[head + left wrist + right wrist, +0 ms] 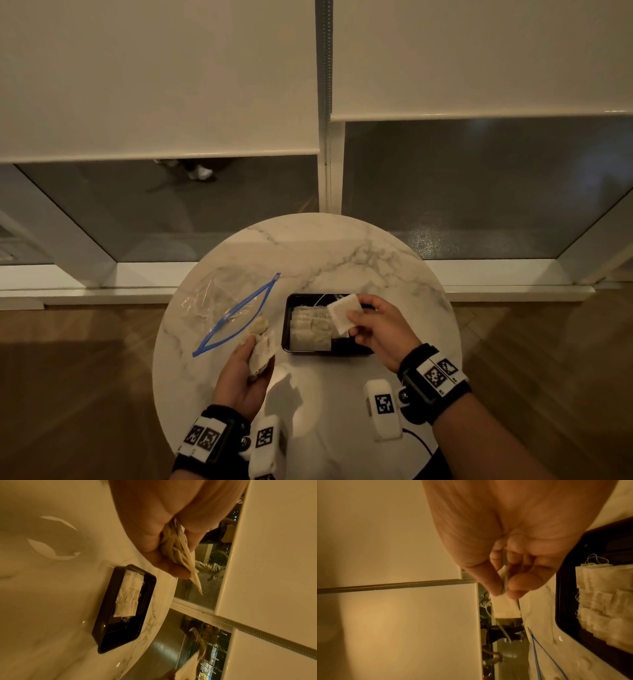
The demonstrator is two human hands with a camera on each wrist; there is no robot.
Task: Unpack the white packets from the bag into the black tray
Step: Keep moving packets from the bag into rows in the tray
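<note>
A black tray [287, 337] sits on the round marble table [342, 253] and holds several white packets [310, 329] in a row. My right hand [380, 327] hovers over the tray's right side and pinches one white packet [344, 313] between thumb and fingers. Left of the tray, my left hand [246, 370] grips a bundle of white packets [262, 353]. The clear bag [222, 301] with a blue zip edge lies open on the table, left of the tray. In the left wrist view the bundle [180, 550] sticks out past my fingers, with the tray [120, 639] below.
The table is small and round, its edge close behind the tray. Beyond it are a low window ledge [171, 274], glass panes and lowered roller blinds [154, 75]. Wooden floor [68, 394] surrounds the table. Wrist-worn devices with markers sit near the table's front edge.
</note>
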